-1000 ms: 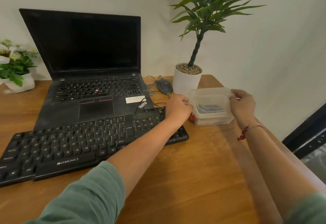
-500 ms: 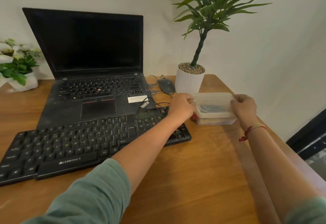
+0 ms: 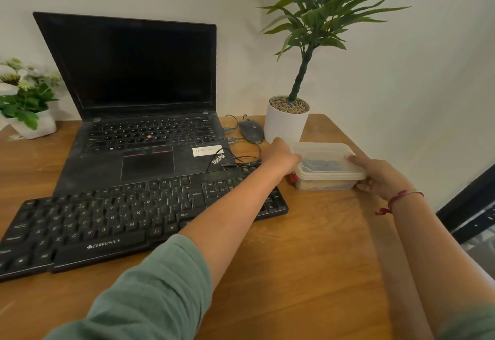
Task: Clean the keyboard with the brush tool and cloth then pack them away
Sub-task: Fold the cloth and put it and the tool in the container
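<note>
A clear plastic container [image 3: 325, 176] with its lid [image 3: 321, 153] on top stands on the wooden desk, right of the black keyboard [image 3: 112, 221]. Dark items show dimly through the plastic. My left hand [image 3: 281, 157] grips the lid's left edge. My right hand [image 3: 380, 176] holds the right side, thumb on the lid and fingers curled under the rim. A small red thing [image 3: 292, 178] sits at the container's lower left corner. The brush and cloth cannot be made out clearly.
An open black laptop [image 3: 139, 98] stands behind the keyboard. A mouse [image 3: 250, 130] and cables lie beside a white pot with a green plant [image 3: 288, 122]. A flower pot [image 3: 29, 114] sits far left. The desk edge [image 3: 375, 205] runs close on the right.
The lid was held tilted above the container a second ago; it now lies flat on it, with both hands lower at its edges.
</note>
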{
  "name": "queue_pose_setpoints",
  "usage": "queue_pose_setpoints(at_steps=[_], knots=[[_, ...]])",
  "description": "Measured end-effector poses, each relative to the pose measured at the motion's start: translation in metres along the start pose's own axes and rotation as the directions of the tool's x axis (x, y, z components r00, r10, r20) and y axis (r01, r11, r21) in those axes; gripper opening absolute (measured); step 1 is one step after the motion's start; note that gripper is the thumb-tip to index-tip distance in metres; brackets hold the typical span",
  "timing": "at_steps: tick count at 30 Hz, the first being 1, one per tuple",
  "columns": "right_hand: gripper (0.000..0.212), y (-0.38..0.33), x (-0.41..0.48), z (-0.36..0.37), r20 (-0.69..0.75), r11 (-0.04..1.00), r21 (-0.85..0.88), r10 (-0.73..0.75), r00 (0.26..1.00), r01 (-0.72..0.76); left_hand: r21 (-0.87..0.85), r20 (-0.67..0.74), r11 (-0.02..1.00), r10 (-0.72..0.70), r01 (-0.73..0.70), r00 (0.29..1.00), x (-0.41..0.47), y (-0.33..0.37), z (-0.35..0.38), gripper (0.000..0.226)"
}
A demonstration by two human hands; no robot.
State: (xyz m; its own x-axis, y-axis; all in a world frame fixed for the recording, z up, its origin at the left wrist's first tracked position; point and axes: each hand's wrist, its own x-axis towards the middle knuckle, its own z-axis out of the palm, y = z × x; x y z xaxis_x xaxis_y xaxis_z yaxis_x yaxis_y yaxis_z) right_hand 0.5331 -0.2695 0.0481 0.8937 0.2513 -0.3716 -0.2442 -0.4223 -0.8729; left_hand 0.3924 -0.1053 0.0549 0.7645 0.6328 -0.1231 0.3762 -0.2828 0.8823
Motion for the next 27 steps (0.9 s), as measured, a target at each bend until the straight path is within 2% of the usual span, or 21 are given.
queue_pose_setpoints(at_steps=[4, 7, 11, 14, 16, 18, 20, 24, 27], knots=[[0.028, -0.003, -0.003, -0.002, 0.025, 0.995, 0.070, 0.066, 0.998, -0.068, -0.031, 0.025, 0.998, -0.047, 0.048, 0.999, 0.000, 0.001, 0.003, 0.035], [0.033, -0.005, -0.003, 0.002, -0.007, 0.993, 0.116, 0.025, 1.000, -0.024, -0.066, 0.044, 0.994, -0.083, 0.086, 0.996, 0.000, 0.000, 0.002, 0.037], [0.042, 0.002, -0.001, 0.010, -0.189, 0.992, -0.032, -0.123, 0.974, 0.119, -0.107, 0.050, 0.989, -0.100, 0.105, 0.994, -0.001, 0.000, 0.004, 0.043], [0.034, 0.009, -0.004, 0.016, -0.200, 0.978, 0.008, -0.204, 0.958, 0.210, -0.161, 0.055, 0.978, -0.121, 0.129, 0.991, -0.001, -0.002, 0.006, 0.047], [0.021, 0.009, -0.005, 0.019, -0.236, 0.964, -0.083, -0.264, 0.935, 0.252, -0.198, 0.060, 0.968, -0.147, 0.156, 0.987, -0.001, -0.002, 0.006, 0.050], [0.032, 0.008, -0.008, 0.022, -0.272, 0.940, -0.204, -0.324, 0.906, 0.275, -0.240, 0.074, 0.954, -0.165, 0.178, 0.983, -0.002, -0.002, 0.007, 0.049], [0.034, 0.008, -0.009, 0.024, -0.300, 0.931, -0.229, -0.345, 0.889, 0.284, -0.288, 0.114, 0.933, -0.191, 0.216, 0.975, -0.002, -0.002, 0.008, 0.046], [0.028, 0.012, -0.007, 0.026, -0.314, 0.948, -0.127, -0.316, 0.895, 0.290, -0.436, 0.222, 0.832, -0.269, 0.342, 0.937, -0.008, 0.000, 0.006, 0.040], [0.029, 0.014, -0.006, 0.027, -0.320, 0.960, -0.035, -0.273, 0.907, 0.276, -0.478, 0.226, 0.801, -0.286, 0.362, 0.931, -0.011, 0.000, 0.006, 0.039]])
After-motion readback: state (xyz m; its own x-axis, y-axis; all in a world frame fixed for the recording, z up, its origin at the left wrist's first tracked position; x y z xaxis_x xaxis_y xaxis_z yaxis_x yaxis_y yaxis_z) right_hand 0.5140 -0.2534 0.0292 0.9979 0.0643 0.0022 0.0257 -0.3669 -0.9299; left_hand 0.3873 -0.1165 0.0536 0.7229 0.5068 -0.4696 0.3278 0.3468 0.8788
